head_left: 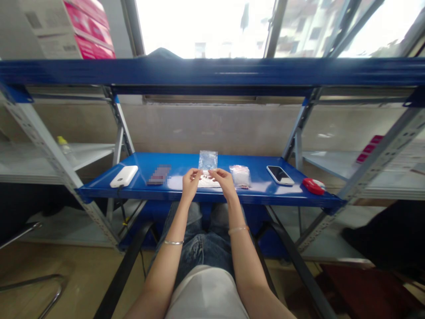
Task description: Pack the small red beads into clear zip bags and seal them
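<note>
Head view shows the clear plastic bag above the blue table, directly beyond the fingertips and between the two hands. Its longer axis appears to run from near to far. The left hand is at its near left corner and the right hand at its near right corner; neither hand is clearly nearer. In each hand, thumb and index finger are pinched together, seemingly on the bag's edge, although the film there is too small to see well. Below lies a white sheet; just to the right, a bundle of bags.
</note>
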Tool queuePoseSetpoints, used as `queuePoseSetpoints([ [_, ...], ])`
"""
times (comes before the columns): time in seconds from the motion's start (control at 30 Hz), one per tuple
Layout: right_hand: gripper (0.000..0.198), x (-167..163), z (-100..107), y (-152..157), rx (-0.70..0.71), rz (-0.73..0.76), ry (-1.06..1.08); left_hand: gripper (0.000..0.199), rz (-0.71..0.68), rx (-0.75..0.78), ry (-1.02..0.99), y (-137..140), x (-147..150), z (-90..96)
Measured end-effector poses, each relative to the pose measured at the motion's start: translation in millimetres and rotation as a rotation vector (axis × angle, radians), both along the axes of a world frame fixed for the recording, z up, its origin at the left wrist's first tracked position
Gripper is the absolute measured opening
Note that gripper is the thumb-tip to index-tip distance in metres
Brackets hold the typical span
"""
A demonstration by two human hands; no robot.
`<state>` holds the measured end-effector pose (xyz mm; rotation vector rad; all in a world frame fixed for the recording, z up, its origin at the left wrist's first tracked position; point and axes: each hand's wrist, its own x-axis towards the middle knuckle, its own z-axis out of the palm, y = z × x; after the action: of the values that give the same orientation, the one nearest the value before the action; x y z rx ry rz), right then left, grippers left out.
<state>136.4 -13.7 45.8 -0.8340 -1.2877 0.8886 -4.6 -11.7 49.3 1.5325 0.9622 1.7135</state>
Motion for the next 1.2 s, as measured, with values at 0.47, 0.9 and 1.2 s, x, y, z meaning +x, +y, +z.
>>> queuePoseSetpoints([
  [0.47,0.029,17,0,-2,0.0,0.08,-0.157,0.029,0.068,-0.051,-0.104,5,-14,-0.2],
  [0.9,0.023,19,7,-4,0.039,0.022,-0.225,0.026,-0.045,-0.057,0.037,-4,-23,9.4],
  [1.2,0.027,16,13,-13,0.063,0.074,-0.193,0.022,-0.067,-0.019,0.11,-3,-25,8.8],
])
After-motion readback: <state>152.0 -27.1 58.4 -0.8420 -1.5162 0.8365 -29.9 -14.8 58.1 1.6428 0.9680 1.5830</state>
